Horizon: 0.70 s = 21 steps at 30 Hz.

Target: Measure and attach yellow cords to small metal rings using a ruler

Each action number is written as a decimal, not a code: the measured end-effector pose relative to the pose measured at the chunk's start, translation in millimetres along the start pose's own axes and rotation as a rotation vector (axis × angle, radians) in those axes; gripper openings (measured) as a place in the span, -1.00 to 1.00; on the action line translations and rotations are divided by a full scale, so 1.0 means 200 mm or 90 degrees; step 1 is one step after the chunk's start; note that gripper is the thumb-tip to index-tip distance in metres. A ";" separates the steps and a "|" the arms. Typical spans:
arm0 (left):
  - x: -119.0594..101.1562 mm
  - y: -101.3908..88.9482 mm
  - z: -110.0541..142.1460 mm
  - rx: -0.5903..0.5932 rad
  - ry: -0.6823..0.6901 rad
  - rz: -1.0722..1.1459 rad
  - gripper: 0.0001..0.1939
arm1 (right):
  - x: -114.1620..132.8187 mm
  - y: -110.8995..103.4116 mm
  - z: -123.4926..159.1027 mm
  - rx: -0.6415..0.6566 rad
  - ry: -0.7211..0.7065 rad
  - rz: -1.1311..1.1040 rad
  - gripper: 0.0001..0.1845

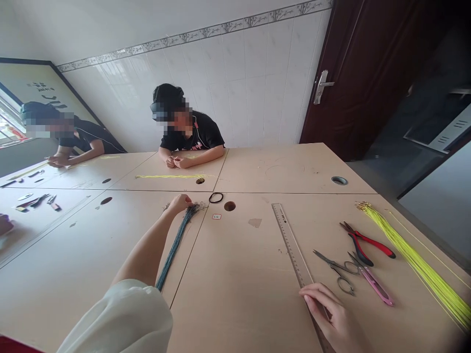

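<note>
Head view: the left hand (178,203) draws its fingertips together at the wiry ends of thin blue-grey cords (180,235), bunched lengthwise beside it, seemingly for order; whether it pinches one cannot be told. The right hand (336,318), fingers slightly spread, apparently steadies the clear ruler (293,245) beneath.

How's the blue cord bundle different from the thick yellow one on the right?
The blue bundle is dull and dark; the yellow bundle is bright. The left hand is at the blue bundle's far end, while neither hand touches the yellow bundle. Both lie lengthwise on the table.
</note>
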<state>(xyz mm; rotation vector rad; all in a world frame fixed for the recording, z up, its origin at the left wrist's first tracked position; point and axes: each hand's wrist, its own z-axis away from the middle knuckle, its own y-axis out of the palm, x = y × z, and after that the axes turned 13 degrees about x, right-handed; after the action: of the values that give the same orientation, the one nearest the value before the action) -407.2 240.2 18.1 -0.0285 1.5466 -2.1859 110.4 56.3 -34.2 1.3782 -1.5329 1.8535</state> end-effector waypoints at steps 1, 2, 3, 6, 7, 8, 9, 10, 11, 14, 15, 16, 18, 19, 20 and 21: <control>0.00 -0.01 0.00 -0.003 -0.005 0.003 -0.73 | 0.00 0.00 0.00 0.002 0.001 -0.003 -0.72; 0.00 -0.02 0.00 -0.005 -0.010 0.006 -0.73 | 0.00 0.00 0.00 0.003 0.001 -0.006 -0.71; 0.00 -0.03 0.00 -0.006 -0.014 0.010 -0.73 | -0.01 0.01 0.00 0.005 0.001 -0.007 -0.71; -0.01 -0.06 0.01 -0.010 -0.029 0.019 -0.72 | -0.01 0.01 0.00 0.006 0.000 -0.009 -0.71; -0.01 -0.08 0.01 -0.011 -0.033 0.021 -0.72 | -0.01 0.01 0.00 0.007 -0.002 -0.009 -0.71; -0.01 -0.09 0.02 -0.012 -0.038 0.023 -0.72 | -0.01 0.01 0.00 0.007 -0.004 -0.008 -0.72; -0.02 -0.10 0.02 -0.013 -0.041 0.025 -0.73 | -0.01 0.01 0.00 0.007 -0.005 -0.007 -0.72; -0.02 -0.12 0.02 -0.013 -0.044 0.027 -0.73 | -0.01 0.01 0.00 0.008 -0.007 -0.005 -0.72; -0.02 -0.13 0.02 -0.014 -0.046 0.029 -0.73 | -0.02 0.01 0.00 0.010 -0.008 -0.003 -0.72; -0.03 -0.16 0.03 -0.012 -0.044 0.039 -0.74 | -0.02 0.01 0.00 0.014 -0.012 0.006 -0.72; -0.03 -0.17 0.04 -0.011 -0.041 0.044 -0.74 | -0.02 0.00 -0.01 0.015 -0.013 0.010 -0.72; -0.04 -0.18 0.04 -0.011 -0.039 0.050 -0.74 | -0.02 0.00 -0.01 0.017 -0.015 0.015 -0.72; -0.04 -0.22 0.05 -0.015 -0.035 0.065 -0.74 | -0.02 -0.01 -0.01 0.025 -0.018 0.024 -0.73; -0.05 -0.25 0.06 -0.021 -0.034 0.073 -0.74 | -0.02 -0.01 -0.01 0.029 -0.019 0.029 -0.73; -0.05 -0.28 0.07 -0.028 -0.032 0.082 -0.74 | -0.02 -0.02 -0.01 0.034 -0.019 0.033 -0.74; -0.06 -0.32 0.08 -0.038 -0.030 0.091 -0.74 | -0.02 -0.02 -0.01 0.040 -0.018 0.036 -0.74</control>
<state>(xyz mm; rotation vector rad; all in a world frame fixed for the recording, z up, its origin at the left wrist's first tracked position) -414.6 246.4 83.9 0.0120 1.5376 -2.0145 114.6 60.7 -35.0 1.4076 -1.5558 1.9388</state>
